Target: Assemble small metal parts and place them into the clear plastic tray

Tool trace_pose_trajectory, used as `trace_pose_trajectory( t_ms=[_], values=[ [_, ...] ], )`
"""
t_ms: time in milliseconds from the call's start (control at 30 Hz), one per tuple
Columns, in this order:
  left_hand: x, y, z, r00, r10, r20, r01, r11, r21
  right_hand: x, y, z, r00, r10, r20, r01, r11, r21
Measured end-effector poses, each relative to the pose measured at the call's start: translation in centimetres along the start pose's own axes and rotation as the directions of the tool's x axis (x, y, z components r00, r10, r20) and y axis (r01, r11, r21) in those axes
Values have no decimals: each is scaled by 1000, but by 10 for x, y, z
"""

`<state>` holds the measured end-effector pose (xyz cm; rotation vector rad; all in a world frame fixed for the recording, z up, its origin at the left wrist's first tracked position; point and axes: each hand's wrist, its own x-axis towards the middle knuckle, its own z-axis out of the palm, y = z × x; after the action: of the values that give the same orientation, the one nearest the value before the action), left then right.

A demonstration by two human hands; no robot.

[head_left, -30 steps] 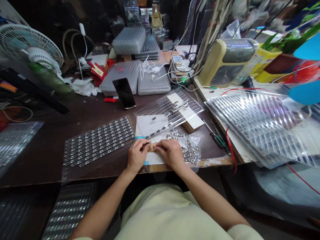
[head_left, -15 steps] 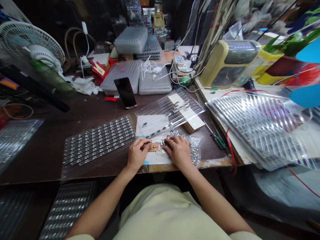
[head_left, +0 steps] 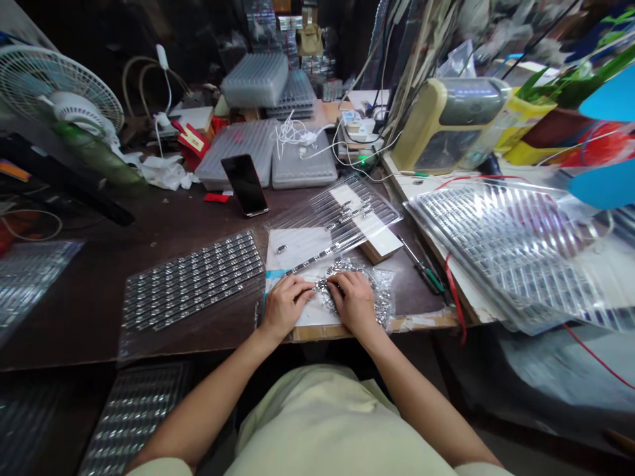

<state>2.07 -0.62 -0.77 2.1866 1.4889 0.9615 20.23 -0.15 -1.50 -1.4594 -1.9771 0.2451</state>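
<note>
My left hand (head_left: pixel 285 304) rests on a white paper sheet (head_left: pixel 297 248), its fingertips at the edge of a heap of small silver metal parts (head_left: pixel 342 274). My right hand (head_left: pixel 353 301) lies on the heap, which sits on a clear plastic bag (head_left: pixel 383 301). The hands nearly meet, and whatever lies under their fingers is hidden. Beyond them is a clear blister tray (head_left: pixel 342 215) holding a few parts. To the left, a filled tray of parts (head_left: pixel 193 281) lies on the dark bench (head_left: pixel 149 241).
A black smartphone (head_left: pixel 245 185) leans upright behind the paper. A wooden block (head_left: pixel 381 248) lies under the clear tray's corner, with screwdrivers (head_left: pixel 424 274) and a red wire (head_left: pixel 454 297) to its right. Filled trays (head_left: pixel 501 254) are piled at right; closed plastic cases (head_left: pixel 238 152) stand behind.
My left hand has slid right toward the heap, closing the gap to my right hand. The small tan piece once visible between them is now hidden.
</note>
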Motion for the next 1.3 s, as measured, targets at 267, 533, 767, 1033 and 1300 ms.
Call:
trace_pose_trajectory(
  t_ms=[267,533,767,1033,1300],
  values=[
    [0,-1,2,1000,-1,8,1,1000,9,0,0,1,1000,4,4,-4,1000,1],
    [2,-4,-5,998,-24,-66,21,999,-45,1,-2,-4,998,10,-66,-1,990,141],
    [-7,-46,-49,954,-104,-282,195,929,314,3,-21,8,999,-30,45,23,989,144],
    [-11,-56,-66,944,-92,-318,219,894,391,8,-32,27,994,-93,57,92,995,27],
    [70,-54,-38,988,-43,-148,99,913,396,7,-35,27,991,-108,73,111,993,-38]
  ],
)
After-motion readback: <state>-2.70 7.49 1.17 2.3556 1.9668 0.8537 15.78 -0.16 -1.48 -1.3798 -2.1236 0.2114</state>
